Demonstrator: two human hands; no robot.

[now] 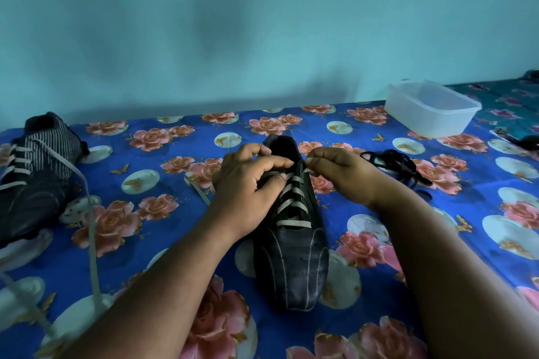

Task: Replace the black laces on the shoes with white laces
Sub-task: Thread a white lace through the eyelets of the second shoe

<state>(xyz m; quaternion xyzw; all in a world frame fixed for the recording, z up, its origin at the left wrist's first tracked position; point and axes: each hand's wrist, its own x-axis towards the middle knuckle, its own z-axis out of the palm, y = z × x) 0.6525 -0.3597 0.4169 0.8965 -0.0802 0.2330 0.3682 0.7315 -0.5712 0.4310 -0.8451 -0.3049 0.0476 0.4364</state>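
Observation:
A black shoe [294,259] lies in the middle of the flowered cloth, toe towards me, with a white lace [293,207] crossed through several eyelets. My left hand [248,183] grips the shoe's left side near the collar, thumb on the lacing. My right hand [338,172] pinches the white lace's end at the top right eyelet. A loose stretch of the same lace [199,191] trails out to the left of the shoe. A second black shoe [35,178] with white lacing lies at the far left. Removed black laces [399,166] sit in a heap to the right.
A clear plastic tub [431,109] stands at the back right. The left shoe's long white lace ends [92,239] trail over the blue flowered cloth [163,242] towards the near left. A teal wall [262,23] closes off the back.

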